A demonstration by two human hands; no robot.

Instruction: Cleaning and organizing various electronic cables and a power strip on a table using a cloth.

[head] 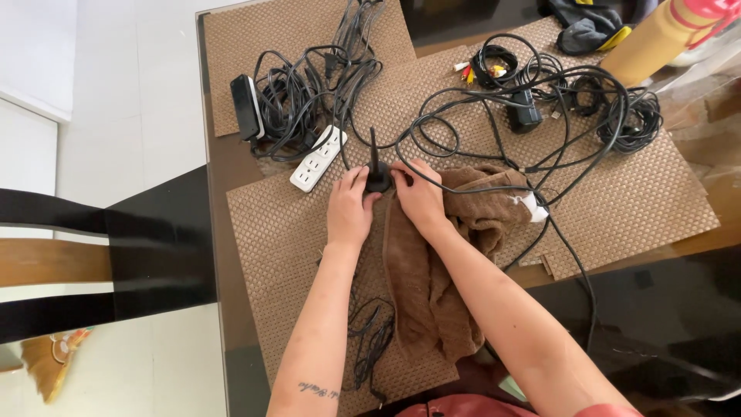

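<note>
A small black antenna (376, 170) with a round base and a thin upright rod stands on a brown woven mat (285, 232). My left hand (349, 208) grips the base from the left. From the right, the fingers of my right hand (419, 197) press against the same base. A brown towel (432, 286) lies under my right hand and forearm, bunched toward the right and hanging down toward me. A thin black cable (370, 344) is coiled loosely between my forearms.
A white power strip (317, 158) and a tangle of black cables (309, 93) lie beyond the antenna. More black cables with a black adapter (525, 112) spread to the right. A black chair (147, 247) stands left of the glass table (656, 324).
</note>
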